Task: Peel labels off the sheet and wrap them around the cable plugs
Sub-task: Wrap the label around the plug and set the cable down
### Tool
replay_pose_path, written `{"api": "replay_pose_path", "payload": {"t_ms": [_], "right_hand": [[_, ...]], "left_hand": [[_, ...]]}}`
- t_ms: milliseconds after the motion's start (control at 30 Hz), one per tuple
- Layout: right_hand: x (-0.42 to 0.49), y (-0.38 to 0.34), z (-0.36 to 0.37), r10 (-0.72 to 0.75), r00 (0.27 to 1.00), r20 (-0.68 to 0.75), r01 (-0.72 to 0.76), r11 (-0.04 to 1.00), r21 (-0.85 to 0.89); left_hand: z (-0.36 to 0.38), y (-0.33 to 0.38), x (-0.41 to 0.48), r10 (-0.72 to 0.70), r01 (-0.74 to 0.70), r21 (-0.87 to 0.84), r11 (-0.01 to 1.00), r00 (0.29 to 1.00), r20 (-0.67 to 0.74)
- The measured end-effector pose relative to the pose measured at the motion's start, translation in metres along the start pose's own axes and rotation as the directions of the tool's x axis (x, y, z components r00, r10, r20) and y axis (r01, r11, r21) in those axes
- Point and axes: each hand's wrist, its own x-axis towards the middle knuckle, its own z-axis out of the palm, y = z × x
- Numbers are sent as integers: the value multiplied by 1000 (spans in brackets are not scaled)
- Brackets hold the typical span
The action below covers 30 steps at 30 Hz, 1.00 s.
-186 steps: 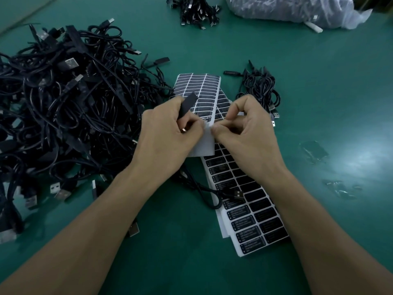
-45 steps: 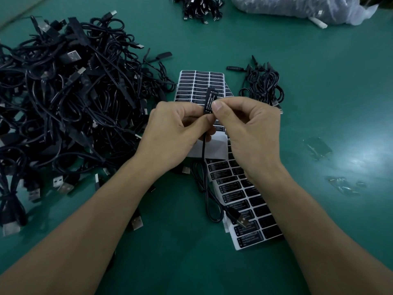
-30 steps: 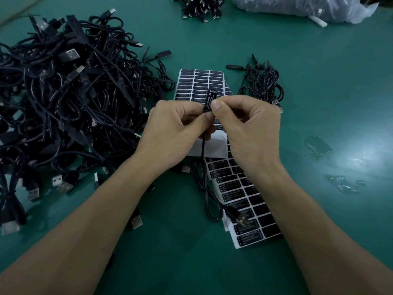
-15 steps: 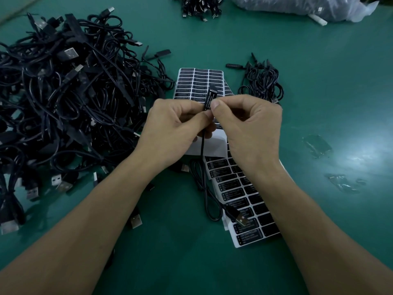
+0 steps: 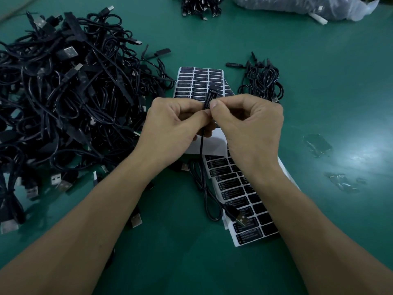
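Both hands are held over the green worktop [image 5: 319,92], above the label sheet [image 5: 238,188]. The left hand [image 5: 170,126] and the right hand [image 5: 251,128] together pinch one thin black plug [image 5: 213,89]. Their fingers [image 5: 215,105] are curled around its lower part, and the upper part, with a printed label [image 5: 209,100], stands up between the thumbs. The cable [image 5: 201,150] hangs down to a loop on the worktop, and its USB end [image 5: 240,218] lies on the sheet. A big pile of cables [image 5: 63,92] lies at the left.
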Motion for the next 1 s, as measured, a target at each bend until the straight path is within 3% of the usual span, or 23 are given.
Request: {"api": "replay_pose_path", "payload": {"t_ms": [1000], "right_hand": [[5,4,2,68,998,-7,-68,996,63]], "left_hand": [[3,-1,-1,-27,27,-18,999,1000,-11]]}}
